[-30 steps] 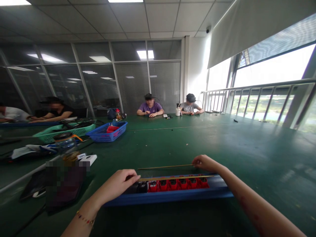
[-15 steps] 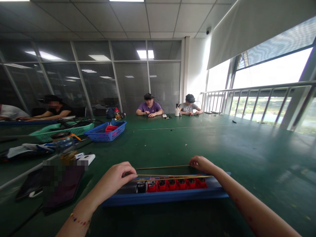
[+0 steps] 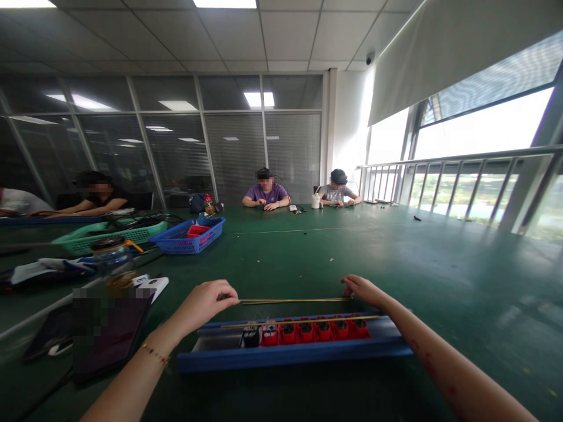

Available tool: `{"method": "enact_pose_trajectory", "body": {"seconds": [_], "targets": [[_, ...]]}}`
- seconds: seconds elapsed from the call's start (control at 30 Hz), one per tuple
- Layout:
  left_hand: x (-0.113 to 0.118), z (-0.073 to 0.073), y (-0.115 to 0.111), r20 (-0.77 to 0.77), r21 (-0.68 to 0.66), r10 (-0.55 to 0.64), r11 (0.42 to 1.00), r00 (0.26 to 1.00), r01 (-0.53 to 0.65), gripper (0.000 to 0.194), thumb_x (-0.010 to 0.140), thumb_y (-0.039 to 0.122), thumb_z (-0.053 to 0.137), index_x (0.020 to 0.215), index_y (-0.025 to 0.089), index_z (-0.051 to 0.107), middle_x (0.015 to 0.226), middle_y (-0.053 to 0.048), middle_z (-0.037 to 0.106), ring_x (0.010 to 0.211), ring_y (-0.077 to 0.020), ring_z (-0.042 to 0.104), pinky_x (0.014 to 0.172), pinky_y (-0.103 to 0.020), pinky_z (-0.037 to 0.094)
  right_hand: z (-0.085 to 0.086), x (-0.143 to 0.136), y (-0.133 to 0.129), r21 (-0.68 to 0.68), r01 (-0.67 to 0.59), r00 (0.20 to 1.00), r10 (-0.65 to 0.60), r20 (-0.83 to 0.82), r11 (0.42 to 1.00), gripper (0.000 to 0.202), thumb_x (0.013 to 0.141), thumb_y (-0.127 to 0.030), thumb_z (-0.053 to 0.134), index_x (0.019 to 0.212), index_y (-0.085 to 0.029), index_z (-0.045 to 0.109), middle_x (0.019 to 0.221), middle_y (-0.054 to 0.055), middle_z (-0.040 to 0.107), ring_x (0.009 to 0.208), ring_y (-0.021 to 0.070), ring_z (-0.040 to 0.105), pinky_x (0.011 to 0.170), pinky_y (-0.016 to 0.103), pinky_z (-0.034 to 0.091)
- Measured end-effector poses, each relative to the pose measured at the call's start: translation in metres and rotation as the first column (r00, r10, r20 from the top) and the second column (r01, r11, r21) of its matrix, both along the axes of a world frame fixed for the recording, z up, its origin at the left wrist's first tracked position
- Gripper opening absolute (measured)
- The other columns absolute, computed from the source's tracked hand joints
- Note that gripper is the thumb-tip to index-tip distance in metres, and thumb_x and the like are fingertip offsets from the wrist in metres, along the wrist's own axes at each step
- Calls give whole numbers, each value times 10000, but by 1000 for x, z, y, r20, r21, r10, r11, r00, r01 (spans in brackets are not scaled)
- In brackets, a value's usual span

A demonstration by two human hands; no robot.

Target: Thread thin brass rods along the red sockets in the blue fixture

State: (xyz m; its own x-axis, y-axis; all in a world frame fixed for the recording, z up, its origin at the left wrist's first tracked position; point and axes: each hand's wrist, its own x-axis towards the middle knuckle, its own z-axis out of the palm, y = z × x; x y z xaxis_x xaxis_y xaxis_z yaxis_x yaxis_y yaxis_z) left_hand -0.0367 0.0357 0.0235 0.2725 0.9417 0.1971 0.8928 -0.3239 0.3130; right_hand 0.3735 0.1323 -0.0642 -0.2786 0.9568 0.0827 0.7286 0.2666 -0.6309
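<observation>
My left hand pinches the left end of a thin yellow strip just beyond the blue channel-shaped tray. At the strip's right end, the fingers of my right hand are curled together on it. Two thin lengths seem to lie side by side there. Another thin yellow strip runs along the far part of the tray. Inside the tray stands a row of several red blocks with dark tops, and a black block is at the row's left end.
On the left lie a dark tablet-like slab, a white phone-like object and a lidded jar. Behind are a blue basket and a green basket. Several people sit around the green table.
My left hand has shifted slightly left and away from me, carrying its strip from above the tray to the far side, beside the other length. My right hand has barely moved.
</observation>
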Motion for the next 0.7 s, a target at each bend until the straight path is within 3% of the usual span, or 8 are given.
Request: {"method": "enact_pose_trajectory", "body": {"seconds": [0.07, 0.17, 0.27, 0.37, 0.53, 0.7], "targets": [[1, -10, 11, -17, -65, -17, 998, 1000, 16, 275, 713, 440, 483, 712, 227, 657, 778, -6, 630, 697, -152, 557, 605, -210, 358, 3, -2, -3, -13, -34, 999, 33, -23, 999, 414, 855, -405, 273, 992, -158, 576, 779, 47, 647, 700, 146, 589, 661, 256, 453], [4, -29, 26, -33, -150, -61, 987, 998, 55, 262, 695, 434, 506, 702, 217, 653, 756, -12, 645, 691, -158, 575, 590, -210, 368, 10, -7, -13, 64, -198, 977, 192, 96, 978, 399, 730, -483, 496, 978, -192, 608, 869, 47, 631, 778, 174, 573, 699, 267, 442], [8, -44, 40, -56, -194, -80, 979, 995, 68, 233, 673, 421, 539, 692, 213, 643, 699, -11, 654, 654, -159, 584, 569, -212, 374, 16, -12, -20, 125, -292, 936, 257, 242, 948, 358, 639, -429, 612, 924, -214, 649, 905, 54, 613, 803, 195, 559, 707, 274, 434], [13, -53, 51, -65, -199, -86, 977, 994, 72, 211, 655, 407, 566, 678, 210, 638, 689, -11, 655, 644, -158, 586, 569, -214, 378, 15, -15, -20, 147, -290, 925, 238, 295, 946, 235, 700, -324, 560, 886, -224, 662, 872, 47, 617, 765, 176, 565, 688, 262, 436], [20, -51, 55, -70, -190, -92, 979, 993, 78, 227, 677, 415, 547, 710, 210, 640, 725, -18, 650, 672, -164, 581, 569, -216, 379, 10, -16, -16, 165, -243, 925, 177, 336, 956, 198, 703, -189, 513, 824, -217, 666, 800, 31, 631, 717, 158, 571, 669, 242, 438], [28, -28, 27, -35, -146, -112, 984, 993, 106, 308, 742, 457, 458, 776, 209, 640, 827, -29, 630, 743, -159, 566, 634, -215, 375, 10, -16, -17, 181, -259, 918, 183, 351, 949, 231, 694, -152, 487, 823, -220, 666, 798, 27, 632, 717, 151, 574, 667, 230, 436]]}}
